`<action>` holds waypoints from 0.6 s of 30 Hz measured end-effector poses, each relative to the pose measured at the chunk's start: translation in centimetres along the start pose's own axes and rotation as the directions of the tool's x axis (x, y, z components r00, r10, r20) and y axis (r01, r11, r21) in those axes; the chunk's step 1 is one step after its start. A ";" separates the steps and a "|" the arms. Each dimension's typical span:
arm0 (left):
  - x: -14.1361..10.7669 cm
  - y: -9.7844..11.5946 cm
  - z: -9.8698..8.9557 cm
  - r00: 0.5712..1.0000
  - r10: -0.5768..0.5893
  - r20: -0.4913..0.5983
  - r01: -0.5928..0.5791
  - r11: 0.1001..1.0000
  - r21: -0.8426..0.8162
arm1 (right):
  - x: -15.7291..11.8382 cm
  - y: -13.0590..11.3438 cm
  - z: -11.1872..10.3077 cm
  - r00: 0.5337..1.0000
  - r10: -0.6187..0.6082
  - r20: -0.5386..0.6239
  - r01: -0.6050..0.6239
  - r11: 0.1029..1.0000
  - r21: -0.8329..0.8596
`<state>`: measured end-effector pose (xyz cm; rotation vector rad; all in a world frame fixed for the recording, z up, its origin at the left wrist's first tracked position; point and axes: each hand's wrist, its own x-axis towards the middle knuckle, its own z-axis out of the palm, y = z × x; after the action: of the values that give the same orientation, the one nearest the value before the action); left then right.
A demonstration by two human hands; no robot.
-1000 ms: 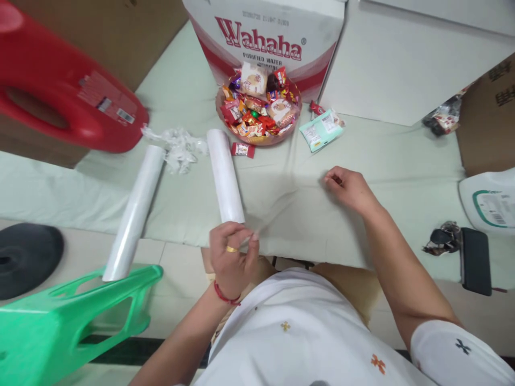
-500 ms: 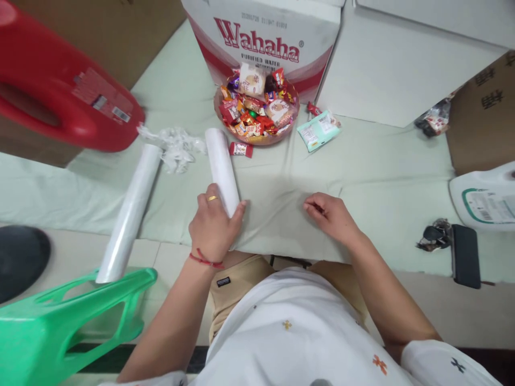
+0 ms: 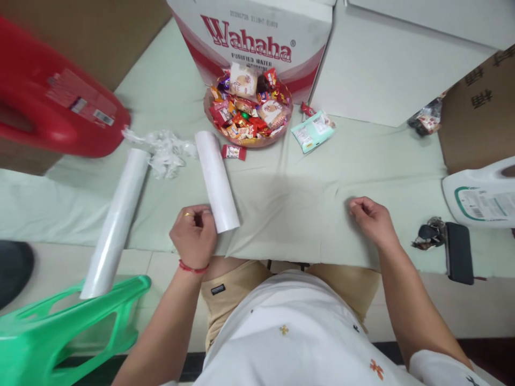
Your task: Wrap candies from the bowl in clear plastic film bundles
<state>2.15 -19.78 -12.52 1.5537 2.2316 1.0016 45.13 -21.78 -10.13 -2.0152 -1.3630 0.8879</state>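
My left hand (image 3: 193, 236), with a ring and a red string bracelet, is curled closed beside the lower end of a white roll (image 3: 217, 182); nothing shows between its fingers. The roll lies on the pale green cloth (image 3: 281, 214). Farther right, my right hand (image 3: 372, 220) rests on the cloth near its front edge, fingers curled in and no object visible in them. A second white roll (image 3: 116, 220) lies at the left and overhangs the cloth's edge, with crumpled clear plastic (image 3: 164, 153) near its upper end.
Behind are a bowl of wrapped sweets (image 3: 249, 140), a Wahaha box (image 3: 257, 32), a red packet (image 3: 234, 152) and a mint packet (image 3: 313, 132). A red jug (image 3: 60, 96) and green stool (image 3: 36, 332) stand left; keys (image 3: 429, 234), a phone (image 3: 459, 252) and a white jug (image 3: 483, 195) are right.
My left hand has let go of the roll's lower end and moved left of it, fingers now curled. My right hand has moved to the right. The view has shifted slightly.
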 end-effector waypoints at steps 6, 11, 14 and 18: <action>-0.6 -0.2 0.2 1.000 0.001 -0.012 -0.001 0.999 -0.038 | -0.3 0.1 0.6 0.984 -0.176 -0.022 0.146 0.873 -0.466; -0.8 -0.6 -0.1 0.998 -0.048 -0.052 0.038 0.984 -0.175 | -1.2 -0.4 3.2 0.944 -0.288 -0.162 0.136 0.786 -0.603; 0.0 -0.6 -0.7 0.992 -0.087 -0.094 0.066 0.975 -0.214 | -1.4 -0.3 3.6 0.923 -0.344 -0.173 0.189 0.795 -0.576; 3.5 -1.3 -2.0 0.978 0.002 -0.207 -0.012 0.999 -0.049 | -1.4 0.0 3.5 0.909 -0.365 -0.199 0.200 0.803 -0.562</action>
<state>-1.33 -17.66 -11.25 1.4984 2.3157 1.2641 42.08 -22.80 -12.03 -2.1259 -1.8062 0.0452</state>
